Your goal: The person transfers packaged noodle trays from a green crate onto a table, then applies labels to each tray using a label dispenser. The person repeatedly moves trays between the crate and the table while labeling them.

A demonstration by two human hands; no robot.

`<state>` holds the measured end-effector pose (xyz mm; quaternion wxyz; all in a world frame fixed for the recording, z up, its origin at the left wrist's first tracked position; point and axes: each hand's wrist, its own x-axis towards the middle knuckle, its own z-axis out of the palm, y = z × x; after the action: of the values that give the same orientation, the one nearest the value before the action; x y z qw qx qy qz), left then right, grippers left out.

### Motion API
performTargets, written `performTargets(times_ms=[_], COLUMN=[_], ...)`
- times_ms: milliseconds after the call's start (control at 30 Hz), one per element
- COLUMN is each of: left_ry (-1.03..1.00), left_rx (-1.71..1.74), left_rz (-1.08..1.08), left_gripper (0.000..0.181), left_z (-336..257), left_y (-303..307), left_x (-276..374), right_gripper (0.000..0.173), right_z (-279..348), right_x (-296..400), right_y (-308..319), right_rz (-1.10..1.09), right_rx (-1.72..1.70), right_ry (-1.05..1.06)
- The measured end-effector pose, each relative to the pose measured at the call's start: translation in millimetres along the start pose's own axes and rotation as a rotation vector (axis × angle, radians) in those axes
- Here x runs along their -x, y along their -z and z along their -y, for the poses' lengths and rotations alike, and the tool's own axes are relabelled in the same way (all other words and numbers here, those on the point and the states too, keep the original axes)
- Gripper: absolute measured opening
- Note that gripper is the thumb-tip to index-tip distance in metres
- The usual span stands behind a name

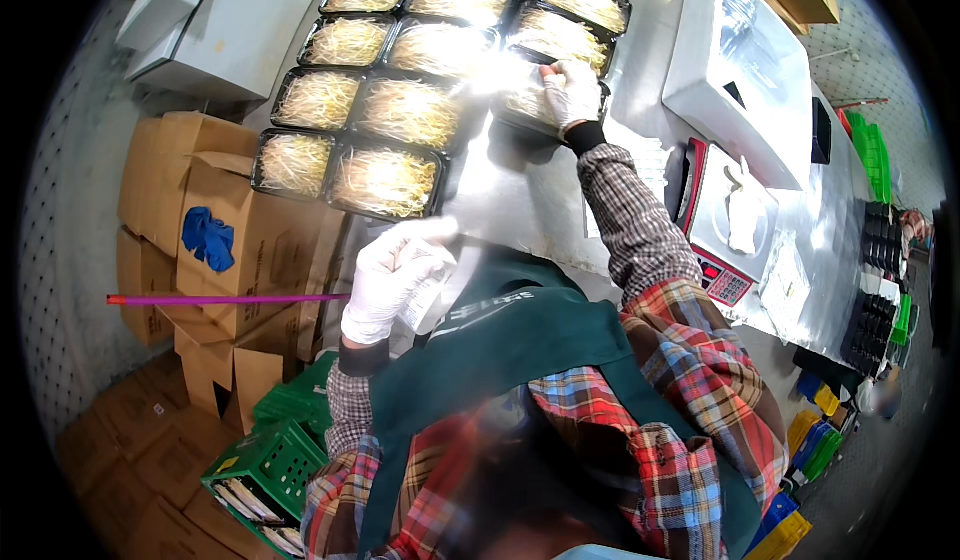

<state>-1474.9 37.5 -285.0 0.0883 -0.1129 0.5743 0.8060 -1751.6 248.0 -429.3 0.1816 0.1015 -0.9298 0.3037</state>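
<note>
My gloved left hand (394,279) is closed around a strip of white printed labels (426,297), close to my dark green apron. Out over the steel table (540,192), my gloved right hand (571,93) touches the right part of a black tray of bean sprouts (525,106), nearest me in the right column. Its fingertips are partly hidden and glare covers part of that tray. Several more black trays of bean sprouts (411,110) lie in columns to the left and beyond, the closest one (386,181) just past my left hand.
Right of my arm are a red-rimmed digital scale (731,215) with a white glove (742,211) on it and a white foam box (742,72). Cardboard boxes (225,260), a blue glove (208,239) and a purple pole (232,300) are at left, above green crates (262,462).
</note>
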Motion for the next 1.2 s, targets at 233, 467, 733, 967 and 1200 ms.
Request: performTargets(times_ms=[233, 467, 733, 967, 1200], left_ry=[0.091, -0.273, 0.023, -0.028, -0.212], left_rx=[-0.186, -0.465, -0.033, -0.213, -0.459], left_rz=[-0.082, -0.299, 0.022, -0.175, -0.411], left_gripper=[0.015, 0.018, 0.027, 0.019, 0.021], left_z=[8.2, 35.3, 4.7, -3.2, 32.0], left_y=[-6.6, -46.3, -53.2, -47.7, -65.5], left_x=[-57.0, -129.4, -137.2, -162.1, -221.0], right_gripper=[0.016, 0.020, 0.027, 0.025, 0.021], right_z=[-4.5, 61.4, -46.8, -73.8, 25.7], right_x=[9.4, 54.4, -97.4, -109.5, -33.5], right_y=[-23.7, 74.4, -17.9, -52.7, 53.1], right_rz=[-0.042, 0.844, 0.080, 0.013, 0.975], right_rx=[-0.056, -1.122, -0.011, 0.070, -1.049], right_ry=[-0.088, -0.443, -0.048, -0.084, -0.231])
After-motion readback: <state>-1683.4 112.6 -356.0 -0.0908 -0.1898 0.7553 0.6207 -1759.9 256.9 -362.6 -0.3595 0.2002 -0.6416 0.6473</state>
